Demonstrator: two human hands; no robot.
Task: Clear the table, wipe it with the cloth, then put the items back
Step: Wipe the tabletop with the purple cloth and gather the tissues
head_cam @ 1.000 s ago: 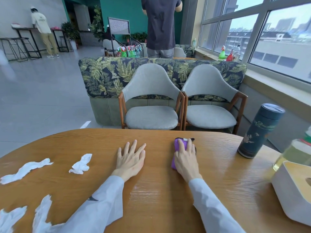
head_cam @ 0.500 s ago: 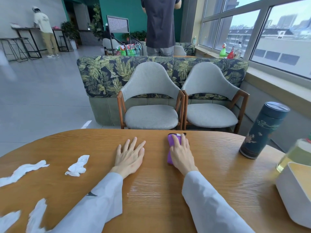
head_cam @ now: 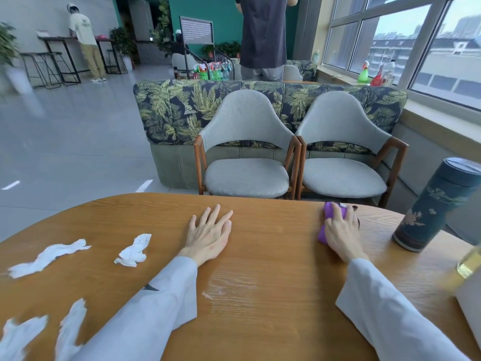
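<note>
Wood-grain tabletop (head_cam: 260,316) carries the left hand (head_cam: 208,237), splayed flat and empty as a brace, while the right hand (head_cam: 341,234) presses its grip onto the purple cloth (head_cam: 328,216) near the far edge, beside the flask (head_cam: 432,207), for wiping.

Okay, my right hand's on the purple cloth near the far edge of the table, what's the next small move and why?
Probably draw the purple cloth back toward you under the right hand, keeping short of the dark flask standing close by on its right. The left hand lies flat on the table, bracing, and tissue scraps on the left side are not yet cleared, so wipe the bare part first.
</note>
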